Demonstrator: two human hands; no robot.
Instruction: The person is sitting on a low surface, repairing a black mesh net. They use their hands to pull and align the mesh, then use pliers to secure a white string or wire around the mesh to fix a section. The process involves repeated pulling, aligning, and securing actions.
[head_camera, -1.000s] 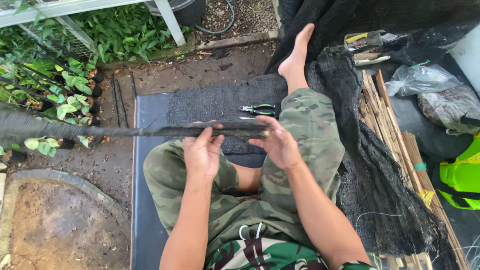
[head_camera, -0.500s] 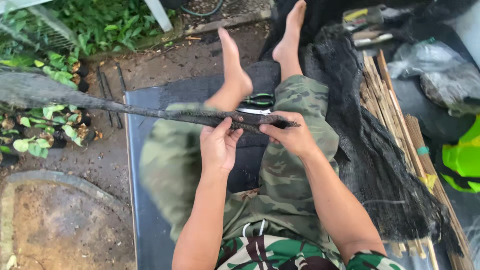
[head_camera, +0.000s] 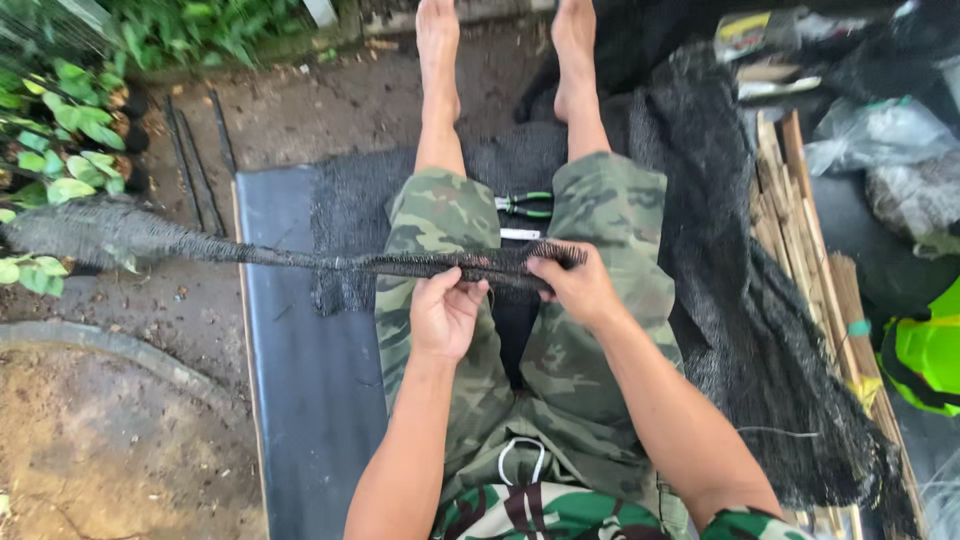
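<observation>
I have my left hand (head_camera: 443, 315) and right hand (head_camera: 575, 287) both pinched shut on the rolled black netting (head_camera: 300, 258) stretched across my knees, and I judge its long unsupported left end could sag and unroll.

This is an outdoor work spot in a garden or yard. Bare soil (head_camera: 330, 100) and a curved concrete edge (head_camera: 120, 345) lie on the left, with small green plants in dark pots (head_camera: 70, 150) at the far left. A dark mat (head_camera: 290, 380) is spread over the ground, and the person sits on it barefoot. On the right lie heaps of black netting (head_camera: 760, 330), a bundle of bamboo sticks (head_camera: 800, 230) and plastic bags (head_camera: 880, 140). Green-handled pliers (head_camera: 525, 205) rest on the mat.
</observation>
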